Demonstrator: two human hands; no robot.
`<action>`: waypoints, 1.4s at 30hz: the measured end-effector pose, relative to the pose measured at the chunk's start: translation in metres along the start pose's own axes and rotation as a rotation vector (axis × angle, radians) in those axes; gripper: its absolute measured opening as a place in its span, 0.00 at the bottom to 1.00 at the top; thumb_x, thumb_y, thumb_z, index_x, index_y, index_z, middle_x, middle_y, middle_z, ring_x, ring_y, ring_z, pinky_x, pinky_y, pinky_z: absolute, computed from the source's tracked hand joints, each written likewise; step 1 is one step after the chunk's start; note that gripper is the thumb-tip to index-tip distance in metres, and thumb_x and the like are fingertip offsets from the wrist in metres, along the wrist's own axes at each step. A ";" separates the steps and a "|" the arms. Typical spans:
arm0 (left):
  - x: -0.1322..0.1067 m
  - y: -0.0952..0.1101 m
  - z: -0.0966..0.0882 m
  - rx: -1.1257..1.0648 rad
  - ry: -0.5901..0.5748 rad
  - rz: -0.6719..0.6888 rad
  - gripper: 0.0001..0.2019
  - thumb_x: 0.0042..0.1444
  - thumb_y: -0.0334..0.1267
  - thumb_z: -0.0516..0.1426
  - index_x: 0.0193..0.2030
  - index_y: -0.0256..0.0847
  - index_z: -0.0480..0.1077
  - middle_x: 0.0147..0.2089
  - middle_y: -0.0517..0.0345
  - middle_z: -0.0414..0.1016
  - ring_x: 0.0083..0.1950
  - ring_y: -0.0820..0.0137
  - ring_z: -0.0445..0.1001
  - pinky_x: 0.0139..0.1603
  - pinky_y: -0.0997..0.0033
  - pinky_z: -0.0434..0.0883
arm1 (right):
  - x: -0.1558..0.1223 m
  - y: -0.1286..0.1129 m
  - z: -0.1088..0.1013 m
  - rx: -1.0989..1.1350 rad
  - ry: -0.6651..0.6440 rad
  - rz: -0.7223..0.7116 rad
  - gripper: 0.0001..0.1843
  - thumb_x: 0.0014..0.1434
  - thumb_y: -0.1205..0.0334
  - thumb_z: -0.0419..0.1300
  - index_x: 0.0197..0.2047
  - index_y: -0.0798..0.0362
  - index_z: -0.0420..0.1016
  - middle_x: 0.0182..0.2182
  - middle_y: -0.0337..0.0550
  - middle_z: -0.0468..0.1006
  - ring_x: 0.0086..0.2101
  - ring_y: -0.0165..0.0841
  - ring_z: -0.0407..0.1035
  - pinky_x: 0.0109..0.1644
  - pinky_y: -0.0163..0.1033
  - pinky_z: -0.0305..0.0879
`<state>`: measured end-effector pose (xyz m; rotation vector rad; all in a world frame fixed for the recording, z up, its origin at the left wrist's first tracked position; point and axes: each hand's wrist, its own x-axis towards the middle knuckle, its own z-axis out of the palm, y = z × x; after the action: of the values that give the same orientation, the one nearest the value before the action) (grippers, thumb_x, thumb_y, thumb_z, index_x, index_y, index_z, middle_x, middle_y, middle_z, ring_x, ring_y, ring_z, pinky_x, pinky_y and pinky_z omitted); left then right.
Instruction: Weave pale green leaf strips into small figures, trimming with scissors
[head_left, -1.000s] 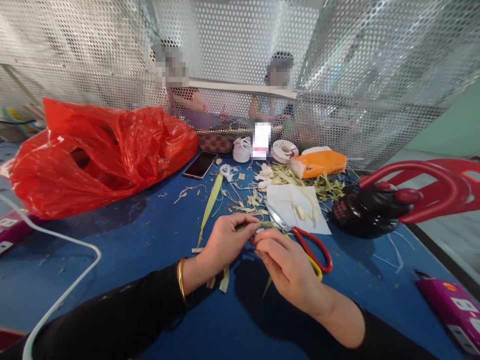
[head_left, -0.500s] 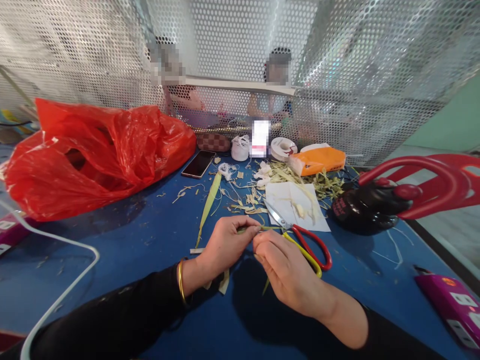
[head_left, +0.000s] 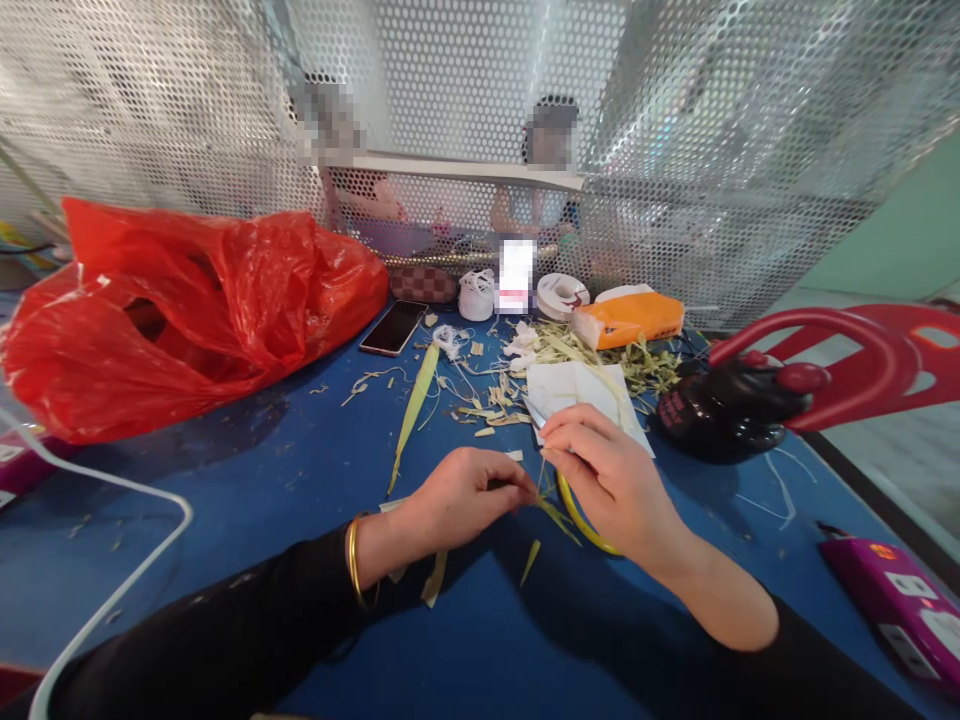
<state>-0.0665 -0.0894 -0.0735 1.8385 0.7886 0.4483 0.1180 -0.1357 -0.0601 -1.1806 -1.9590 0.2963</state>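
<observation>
My left hand, a gold bangle at its wrist, pinches some thin green leaf strips whose loose ends stick out past the fingertips. A pale thin strand runs up from there to my right hand, whose thumb and fingers are closed on it. Under the right hand lies a pair of scissors, mostly covered; one yellow handle shows. A small leaf piece rests on the table below the hands. Beyond my left hand lies a long green leaf spike.
On the blue table are a red plastic bag, a dark phone, white paper, leaf scraps, an orange packet, a tape roll and a dark jar. People sit behind the perforated screen.
My right hand has moved up and away from the left, drawing out the strand between them. It now covers most of the scissors. My left hand has dipped slightly.
</observation>
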 end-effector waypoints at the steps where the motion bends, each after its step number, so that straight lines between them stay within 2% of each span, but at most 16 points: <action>1: 0.000 0.001 0.000 -0.025 -0.037 0.022 0.08 0.53 0.33 0.56 0.32 0.39 0.78 0.30 0.59 0.77 0.32 0.71 0.72 0.36 0.75 0.67 | 0.002 0.003 0.000 0.033 -0.019 0.036 0.08 0.63 0.69 0.53 0.32 0.52 0.68 0.37 0.44 0.71 0.39 0.34 0.68 0.43 0.40 0.64; 5: 0.000 0.002 0.000 -0.180 -0.080 0.046 0.06 0.53 0.35 0.58 0.32 0.37 0.77 0.30 0.59 0.75 0.32 0.72 0.71 0.36 0.75 0.67 | 0.004 0.017 0.005 0.151 -0.110 0.232 0.09 0.61 0.66 0.54 0.28 0.52 0.66 0.32 0.41 0.70 0.35 0.33 0.67 0.41 0.38 0.63; 7: 0.000 0.002 0.000 -0.231 -0.012 0.021 0.05 0.53 0.35 0.59 0.32 0.37 0.76 0.29 0.60 0.74 0.31 0.74 0.70 0.35 0.76 0.67 | 0.003 0.023 0.010 0.181 -0.167 0.341 0.09 0.61 0.64 0.55 0.27 0.52 0.67 0.28 0.38 0.70 0.32 0.32 0.65 0.37 0.37 0.61; 10: 0.002 0.001 -0.001 -0.211 0.174 0.006 0.06 0.54 0.36 0.59 0.31 0.38 0.75 0.27 0.61 0.73 0.30 0.75 0.69 0.32 0.77 0.65 | 0.000 0.028 0.017 0.201 -0.219 0.431 0.10 0.60 0.62 0.55 0.27 0.52 0.66 0.24 0.36 0.67 0.29 0.32 0.64 0.32 0.36 0.59; 14: 0.004 -0.004 -0.004 -0.086 0.440 0.039 0.07 0.55 0.38 0.58 0.31 0.39 0.75 0.28 0.60 0.73 0.31 0.74 0.68 0.33 0.76 0.65 | -0.004 0.019 0.023 0.137 -0.250 0.356 0.10 0.61 0.66 0.54 0.26 0.52 0.65 0.26 0.37 0.68 0.29 0.32 0.65 0.34 0.37 0.61; 16: 0.005 -0.006 -0.005 -0.071 0.507 0.039 0.07 0.55 0.37 0.57 0.32 0.39 0.75 0.29 0.59 0.74 0.32 0.73 0.69 0.34 0.76 0.66 | -0.005 0.011 0.026 0.068 -0.250 0.266 0.11 0.61 0.69 0.52 0.27 0.52 0.64 0.28 0.39 0.69 0.31 0.32 0.65 0.35 0.37 0.61; 19: 0.005 -0.006 -0.004 -0.120 0.519 -0.018 0.07 0.54 0.37 0.58 0.32 0.38 0.77 0.29 0.59 0.75 0.30 0.73 0.69 0.32 0.76 0.66 | -0.009 0.000 0.029 -0.066 -0.243 0.096 0.09 0.62 0.71 0.50 0.31 0.52 0.66 0.32 0.43 0.70 0.32 0.34 0.66 0.36 0.38 0.63; 22: 0.005 -0.006 -0.002 -0.201 0.483 -0.096 0.07 0.52 0.38 0.59 0.33 0.38 0.78 0.29 0.58 0.75 0.28 0.74 0.68 0.29 0.76 0.65 | -0.014 -0.007 0.033 -0.185 -0.201 -0.063 0.09 0.63 0.71 0.49 0.36 0.54 0.69 0.39 0.50 0.71 0.36 0.37 0.68 0.38 0.41 0.66; 25: 0.006 -0.007 0.001 -0.299 0.440 -0.127 0.07 0.50 0.38 0.60 0.32 0.38 0.78 0.29 0.58 0.76 0.28 0.74 0.69 0.29 0.76 0.65 | -0.017 -0.009 0.035 -0.147 -0.132 -0.127 0.09 0.63 0.72 0.50 0.40 0.54 0.70 0.44 0.53 0.71 0.42 0.39 0.69 0.43 0.43 0.68; 30: 0.007 -0.008 0.006 -0.371 0.411 -0.137 0.07 0.50 0.38 0.59 0.31 0.38 0.77 0.27 0.59 0.76 0.27 0.75 0.68 0.29 0.76 0.66 | -0.015 -0.010 0.037 0.190 -0.121 -0.050 0.09 0.64 0.73 0.48 0.39 0.52 0.66 0.39 0.46 0.70 0.40 0.34 0.68 0.46 0.41 0.67; 35: 0.008 -0.010 0.005 -0.245 0.451 -0.099 0.06 0.51 0.37 0.59 0.31 0.38 0.77 0.31 0.58 0.77 0.33 0.72 0.72 0.36 0.74 0.68 | -0.015 -0.019 0.036 0.214 -0.166 -0.077 0.09 0.64 0.73 0.47 0.35 0.51 0.62 0.35 0.45 0.67 0.37 0.35 0.64 0.42 0.42 0.66; 38: 0.008 -0.011 0.004 -0.313 0.446 -0.153 0.07 0.51 0.39 0.60 0.32 0.38 0.76 0.28 0.60 0.75 0.29 0.74 0.69 0.32 0.75 0.67 | -0.019 -0.023 0.031 0.267 -0.167 -0.082 0.08 0.64 0.71 0.48 0.34 0.51 0.62 0.34 0.44 0.68 0.36 0.34 0.65 0.41 0.41 0.66; 40: 0.009 -0.011 0.004 -0.377 0.446 -0.186 0.09 0.51 0.41 0.60 0.33 0.37 0.76 0.25 0.62 0.71 0.25 0.76 0.66 0.28 0.76 0.65 | -0.021 -0.023 0.029 0.313 -0.155 0.016 0.06 0.65 0.67 0.50 0.35 0.51 0.63 0.30 0.41 0.69 0.31 0.32 0.65 0.36 0.38 0.65; 42: 0.009 -0.009 0.003 -0.430 0.466 -0.199 0.10 0.50 0.42 0.61 0.33 0.37 0.76 0.24 0.63 0.69 0.24 0.77 0.64 0.26 0.77 0.63 | -0.021 -0.019 0.029 0.352 -0.125 0.226 0.08 0.66 0.61 0.50 0.34 0.50 0.64 0.22 0.35 0.67 0.24 0.29 0.63 0.29 0.35 0.61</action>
<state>-0.0609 -0.0836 -0.0833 1.2542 1.0804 0.8608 0.0891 -0.1577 -0.0793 -1.1697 -1.7828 0.8151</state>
